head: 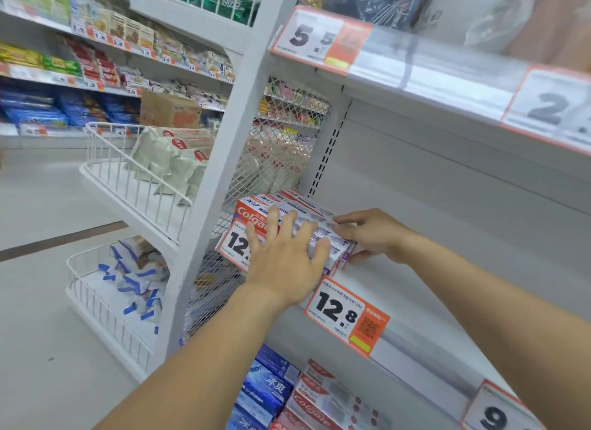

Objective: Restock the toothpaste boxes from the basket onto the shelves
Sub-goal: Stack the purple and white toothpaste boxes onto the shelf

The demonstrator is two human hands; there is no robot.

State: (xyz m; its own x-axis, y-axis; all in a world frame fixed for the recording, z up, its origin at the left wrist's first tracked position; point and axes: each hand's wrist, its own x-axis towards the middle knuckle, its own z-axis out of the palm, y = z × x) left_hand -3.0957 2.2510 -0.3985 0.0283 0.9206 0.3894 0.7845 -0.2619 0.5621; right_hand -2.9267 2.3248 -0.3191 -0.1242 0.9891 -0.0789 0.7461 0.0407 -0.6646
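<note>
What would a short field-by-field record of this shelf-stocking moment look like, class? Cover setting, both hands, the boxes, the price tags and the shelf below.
setting: shop aisle, white shelf
toothpaste boxes: red and white, in a row at the shelf's left end
left hand: fingers spread flat on top of the boxes
right hand: thumb and fingers at the right end of the row
price tag: reads 12.8, on the shelf's front edge
second price tag: partly hidden by the left hand
lower shelf: blue boxes beside red boxes
</note>
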